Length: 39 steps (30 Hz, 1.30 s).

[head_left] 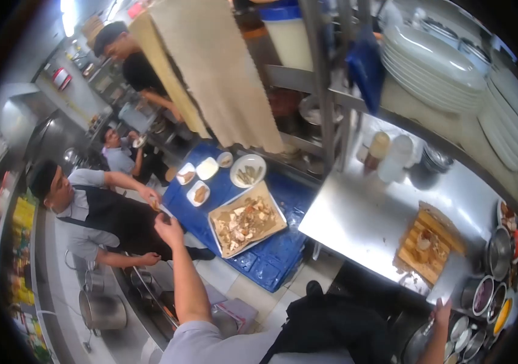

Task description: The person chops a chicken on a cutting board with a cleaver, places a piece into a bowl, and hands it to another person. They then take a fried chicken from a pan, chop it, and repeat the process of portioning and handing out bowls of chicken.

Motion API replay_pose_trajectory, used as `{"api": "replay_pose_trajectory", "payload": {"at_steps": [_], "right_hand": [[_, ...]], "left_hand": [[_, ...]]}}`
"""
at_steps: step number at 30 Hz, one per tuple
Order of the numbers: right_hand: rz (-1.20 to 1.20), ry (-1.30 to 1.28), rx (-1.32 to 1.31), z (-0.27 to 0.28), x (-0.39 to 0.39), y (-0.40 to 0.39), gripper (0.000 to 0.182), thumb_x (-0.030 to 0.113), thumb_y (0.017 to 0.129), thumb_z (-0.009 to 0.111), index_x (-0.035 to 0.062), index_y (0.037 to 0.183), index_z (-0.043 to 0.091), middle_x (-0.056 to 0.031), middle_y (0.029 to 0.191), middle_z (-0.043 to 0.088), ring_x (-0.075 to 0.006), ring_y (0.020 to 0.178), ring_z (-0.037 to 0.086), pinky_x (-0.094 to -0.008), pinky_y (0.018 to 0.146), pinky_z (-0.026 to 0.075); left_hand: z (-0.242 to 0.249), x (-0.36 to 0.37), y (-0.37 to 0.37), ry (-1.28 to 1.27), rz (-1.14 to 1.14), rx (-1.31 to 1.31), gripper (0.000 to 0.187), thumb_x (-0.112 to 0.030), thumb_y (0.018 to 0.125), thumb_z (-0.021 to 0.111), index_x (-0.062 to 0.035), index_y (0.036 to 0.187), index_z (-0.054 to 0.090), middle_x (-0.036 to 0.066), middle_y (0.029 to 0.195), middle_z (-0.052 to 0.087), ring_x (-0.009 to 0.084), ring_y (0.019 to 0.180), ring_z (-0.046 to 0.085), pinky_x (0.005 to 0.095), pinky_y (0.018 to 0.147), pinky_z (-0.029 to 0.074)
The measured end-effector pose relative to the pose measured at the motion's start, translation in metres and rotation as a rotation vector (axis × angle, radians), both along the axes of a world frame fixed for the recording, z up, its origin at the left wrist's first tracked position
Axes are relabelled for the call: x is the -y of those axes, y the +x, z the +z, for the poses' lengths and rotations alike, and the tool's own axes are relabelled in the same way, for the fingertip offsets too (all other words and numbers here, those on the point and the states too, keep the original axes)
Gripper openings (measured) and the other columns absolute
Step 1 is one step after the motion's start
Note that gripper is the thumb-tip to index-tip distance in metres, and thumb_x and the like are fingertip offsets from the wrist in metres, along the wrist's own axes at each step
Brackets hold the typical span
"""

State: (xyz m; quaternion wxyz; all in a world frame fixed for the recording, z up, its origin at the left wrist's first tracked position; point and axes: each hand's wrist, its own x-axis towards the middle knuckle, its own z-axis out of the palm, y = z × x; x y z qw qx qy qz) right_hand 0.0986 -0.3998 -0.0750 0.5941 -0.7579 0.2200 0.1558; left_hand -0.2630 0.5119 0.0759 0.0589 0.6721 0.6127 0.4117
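Note:
My left hand [168,231] is stretched out to the left, fingers drawn together, close to a co-worker's hand [148,195]. A small brownish piece of food [155,206] shows between the two hands; which of them grips it is hard to see. At the lower right, my right hand [439,316] is closed round the handle of a cleaver [453,276]. The broad blade lies by the edge of a wooden chopping board [415,259], which carries brown bits of food.
A paper-lined tray of chopped food [215,223] and several small white dishes stand on a blue surface [259,274]. Metal bowls [500,250] line the steel counter's [356,221] right side. Stacked plates [431,70] fill the shelf above. Co-workers [131,236] are at the left.

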Motion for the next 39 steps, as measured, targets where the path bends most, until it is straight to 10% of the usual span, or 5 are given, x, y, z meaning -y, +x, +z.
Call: {"api": "replay_pose_trajectory", "payload": {"at_steps": [6,14,23,28,39], "right_hand": [[0.128,0.021,0.007,0.037,-0.017,-0.012,0.042,0.015,0.096,0.058,0.0042,0.132,0.04,-0.0079,0.073,0.056,-0.0193,0.055,0.056,-0.0356,0.05,0.049],[0.234,0.096,-0.167,0.11,-0.016,0.013,0.039,0.01,0.1,0.054,0.0136,0.136,0.041,0.0004,0.063,0.042,-0.0099,0.046,0.039,-0.0292,0.041,0.037],[0.512,0.105,-0.091,0.12,-0.001,0.05,0.041,0.009,0.099,0.05,0.0087,0.139,0.041,-0.0045,0.066,0.048,-0.0116,0.047,0.044,-0.0306,0.043,0.039],[0.808,-0.297,0.15,0.111,-0.018,0.052,0.048,0.015,0.097,0.053,-0.0004,0.141,0.039,-0.0375,0.113,0.061,-0.052,0.112,0.057,-0.0535,0.097,0.044],[0.83,-0.476,0.35,0.111,-0.014,0.118,0.04,0.014,0.094,0.054,0.0041,0.132,0.045,-0.033,0.106,0.065,-0.0511,0.102,0.061,-0.056,0.087,0.047]], "left_hand": [[-0.11,0.231,0.138,-0.564,-0.815,0.063,0.041,-0.011,0.088,0.068,-0.0015,0.126,0.058,0.017,0.12,0.059,0.0289,0.11,0.059,0.042,0.092,0.049],[-0.037,0.481,0.295,-0.767,-1.504,-0.08,0.063,-0.022,0.091,0.069,-0.0046,0.145,0.042,0.017,0.139,0.051,0.0308,0.118,0.058,0.0407,0.092,0.051],[-0.107,0.566,0.39,-1.112,-1.233,0.031,0.067,-0.02,0.096,0.066,-0.0057,0.151,0.031,0.016,0.133,0.054,0.0217,0.106,0.06,0.0347,0.08,0.054],[-0.118,0.603,0.414,-0.671,-1.306,-0.069,0.059,-0.012,0.092,0.069,-0.0015,0.144,0.044,0.016,0.133,0.056,0.0211,0.105,0.061,0.0329,0.084,0.053],[-0.084,0.709,0.371,-0.969,-1.218,0.032,0.046,-0.01,0.092,0.064,-0.0049,0.137,0.055,0.022,0.114,0.069,0.0209,0.097,0.069,0.0332,0.084,0.054]]}}
